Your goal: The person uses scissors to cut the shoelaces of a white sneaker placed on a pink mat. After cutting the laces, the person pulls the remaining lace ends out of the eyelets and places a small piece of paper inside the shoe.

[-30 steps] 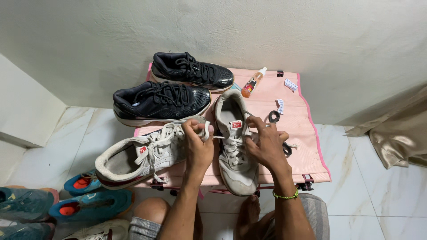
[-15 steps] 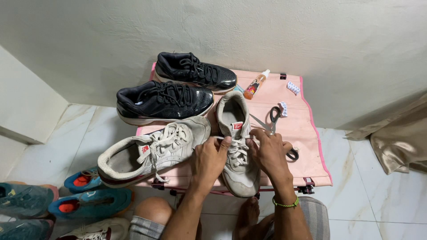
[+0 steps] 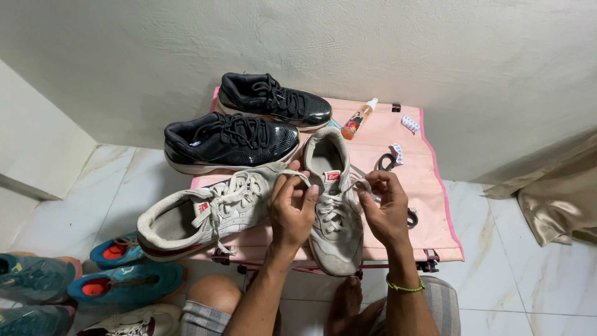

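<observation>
A worn grey sneaker (image 3: 333, 214) lies toe toward me on a low pink-covered stand (image 3: 429, 205). My left hand (image 3: 291, 208) pinches one end of its white lace (image 3: 297, 177) at the left of the tongue. My right hand (image 3: 384, 208) pinches the other lace end, pulled into a loop (image 3: 360, 185) at the right. A green band circles my right wrist. The matching grey sneaker (image 3: 205, 211) lies on its side just left of my left hand.
Two black sneakers (image 3: 233, 140) sit behind, near the wall. A small spray bottle (image 3: 359, 118), scissors (image 3: 388, 163) and small white items lie on the pink cover. Blue-and-orange shoes (image 3: 118, 283) crowd the tiled floor at lower left. A beige cloth (image 3: 553, 199) lies at right.
Both hands dropped toward me over the upright grey sneaker, then rose to its tongue and spread apart, drawing the lace ends out to either side.
</observation>
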